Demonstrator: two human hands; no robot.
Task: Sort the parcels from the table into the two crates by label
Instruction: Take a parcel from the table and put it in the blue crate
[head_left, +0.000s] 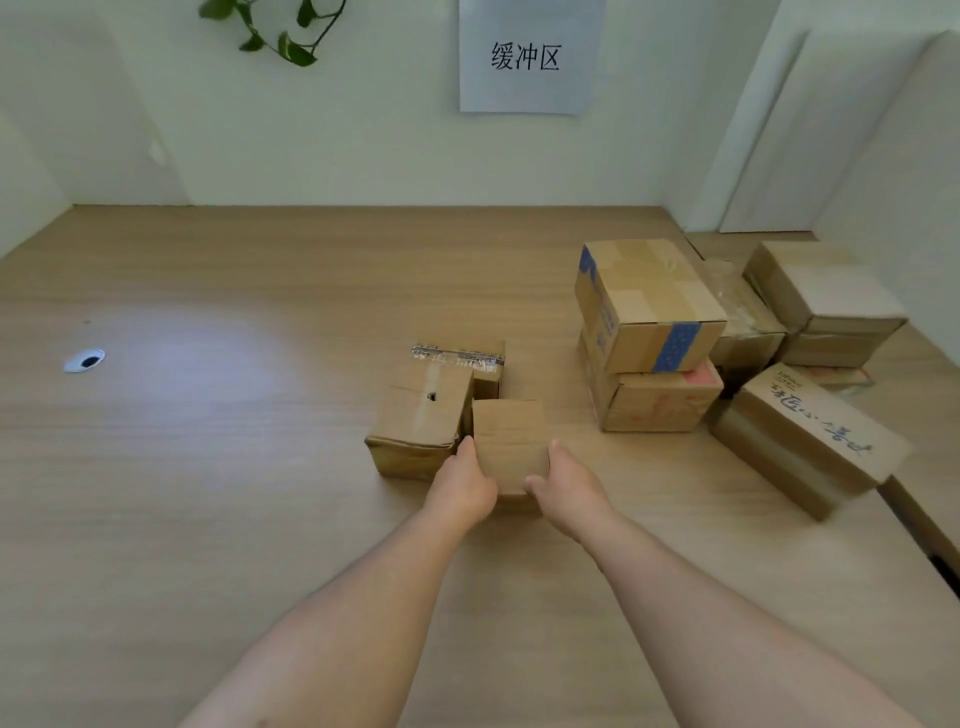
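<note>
A small plain cardboard parcel (509, 441) sits on the wooden table (208, 467) in the middle. My left hand (462, 486) grips its left side and my right hand (569, 486) grips its right side, thumbs on top. No label shows on its top face. Touching it on the left is a squashed parcel (415, 421) with tape on top, and behind it stands a parcel with shiny tape (462, 345). No crate is in view.
A heap of parcels stands at the right: one with blue tape (649, 301) stacked on a red-printed one (660, 397), a handwritten one (810, 441) in front, others (826, 296) behind. A paper sign (530, 57) hangs on the wall. A cable hole (84, 360) lies at the left.
</note>
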